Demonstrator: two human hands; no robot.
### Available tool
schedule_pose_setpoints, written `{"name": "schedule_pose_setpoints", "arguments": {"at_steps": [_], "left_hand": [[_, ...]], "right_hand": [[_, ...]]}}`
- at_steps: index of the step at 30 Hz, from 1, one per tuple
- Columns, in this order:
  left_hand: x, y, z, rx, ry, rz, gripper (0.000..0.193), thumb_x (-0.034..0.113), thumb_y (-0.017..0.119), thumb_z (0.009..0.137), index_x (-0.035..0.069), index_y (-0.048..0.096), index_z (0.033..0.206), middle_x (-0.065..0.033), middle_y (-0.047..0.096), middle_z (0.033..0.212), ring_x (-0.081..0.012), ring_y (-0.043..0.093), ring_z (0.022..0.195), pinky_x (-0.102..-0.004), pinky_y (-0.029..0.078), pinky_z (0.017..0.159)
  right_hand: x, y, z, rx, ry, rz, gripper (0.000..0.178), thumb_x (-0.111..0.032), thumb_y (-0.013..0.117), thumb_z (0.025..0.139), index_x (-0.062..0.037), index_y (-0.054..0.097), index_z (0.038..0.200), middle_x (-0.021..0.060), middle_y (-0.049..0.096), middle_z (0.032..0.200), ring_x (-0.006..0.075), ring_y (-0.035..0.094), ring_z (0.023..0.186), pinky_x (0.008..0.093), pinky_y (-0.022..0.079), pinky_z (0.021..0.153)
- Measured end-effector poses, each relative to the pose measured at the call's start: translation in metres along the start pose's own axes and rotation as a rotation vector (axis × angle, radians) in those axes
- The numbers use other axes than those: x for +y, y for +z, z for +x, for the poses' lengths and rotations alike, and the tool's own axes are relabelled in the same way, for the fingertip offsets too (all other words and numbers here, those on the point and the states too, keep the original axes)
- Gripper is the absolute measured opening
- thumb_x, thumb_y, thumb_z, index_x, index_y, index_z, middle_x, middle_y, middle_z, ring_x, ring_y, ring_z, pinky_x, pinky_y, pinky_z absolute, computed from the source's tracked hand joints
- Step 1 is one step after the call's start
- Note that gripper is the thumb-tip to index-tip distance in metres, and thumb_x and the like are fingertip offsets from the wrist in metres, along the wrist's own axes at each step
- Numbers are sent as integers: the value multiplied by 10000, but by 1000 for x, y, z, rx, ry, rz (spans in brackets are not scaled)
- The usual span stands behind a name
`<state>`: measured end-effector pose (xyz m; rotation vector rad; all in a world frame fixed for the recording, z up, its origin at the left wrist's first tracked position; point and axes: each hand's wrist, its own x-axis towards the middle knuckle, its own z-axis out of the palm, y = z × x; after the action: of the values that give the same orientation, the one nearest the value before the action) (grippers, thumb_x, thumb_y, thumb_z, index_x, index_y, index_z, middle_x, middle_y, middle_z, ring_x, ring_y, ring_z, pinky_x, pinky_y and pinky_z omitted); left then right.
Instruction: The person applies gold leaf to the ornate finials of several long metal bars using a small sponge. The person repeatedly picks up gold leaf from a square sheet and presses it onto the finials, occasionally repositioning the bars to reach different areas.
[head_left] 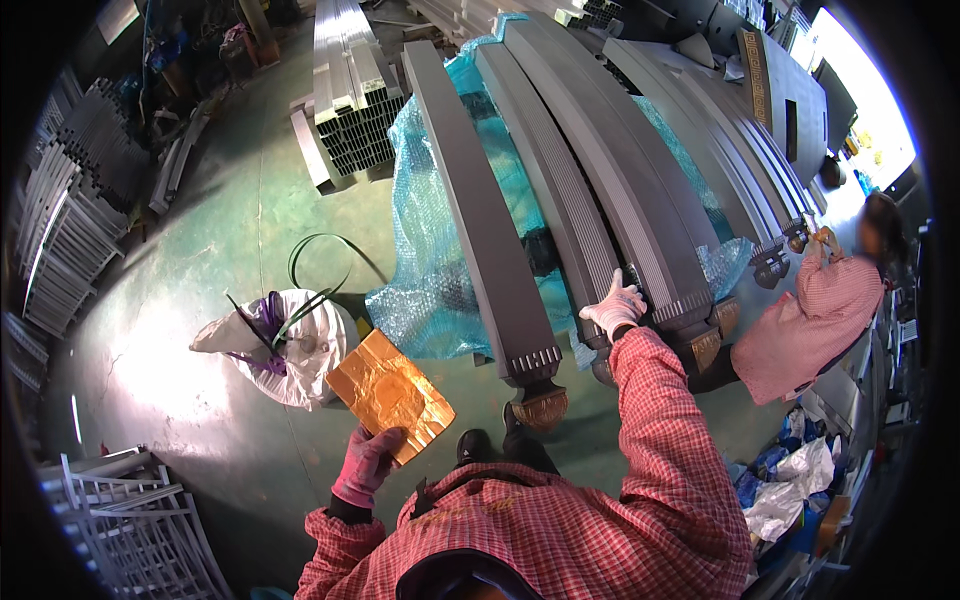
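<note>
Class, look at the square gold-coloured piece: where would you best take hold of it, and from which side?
Probably by its near corner, coming from the wearer's side, where the left hand holds it. The square gold-coloured piece looks flat, its broad face turned up and that corner pointing toward the body, so pinching across the edge should suit it and leave most of the face uncovered.

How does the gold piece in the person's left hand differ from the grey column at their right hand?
The gold piece is shiny, the grey column duller. The gold piece is short and roughly square; the grey column is long, with grooves along it. The left hand grips the gold piece, whereas the right hand is at the grey column's near end. Both have a gloved hand at one end.
</note>
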<state>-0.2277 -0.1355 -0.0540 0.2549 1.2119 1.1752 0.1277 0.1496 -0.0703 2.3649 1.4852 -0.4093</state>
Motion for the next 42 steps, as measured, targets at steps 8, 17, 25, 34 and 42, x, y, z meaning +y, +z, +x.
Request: {"name": "schedule_pose_setpoints", "arguments": {"at_steps": [8,17,25,34,42], "left_hand": [[-1,9,5,-23,13,-24,233,100,634,802,33,590,1020,-49,649,837,-127,595,574,-221,460,428],[-4,22,18,16,-63,49,237,93,632,800,26,587,1023,-57,658,855,-134,603,580,-224,454,428],[3,31,19,-4,-24,62,256,78,630,800,26,584,1046,-51,650,871,-129,605,614,-227,462,455],[3,30,21,21,11,58,257,48,606,800,58,553,1051,-54,632,843,-143,590,566,-217,422,378],[3,36,22,-1,3,185,253,113,622,803,68,566,1045,-6,617,759,-95,520,464,-201,375,365]], "right_hand": [[-15,30,-34,95,-133,188,1051,-434,763,619,-212,166,1455,170,391,1289,332,387,1229,465,315,1015],[6,49,-15,243,-249,224,998,-440,777,595,-228,265,1425,155,391,1224,325,404,1166,455,334,983],[1,38,-29,146,-259,208,992,-467,767,595,-226,281,1425,166,403,1208,319,417,1134,455,347,962],[37,29,-18,229,-392,371,779,-528,644,720,-217,374,1382,86,374,1398,316,416,1224,453,289,1043],[152,-53,7,205,177,464,1101,-521,804,570,-168,219,1435,173,327,1382,346,354,1280,448,344,1034]]}}
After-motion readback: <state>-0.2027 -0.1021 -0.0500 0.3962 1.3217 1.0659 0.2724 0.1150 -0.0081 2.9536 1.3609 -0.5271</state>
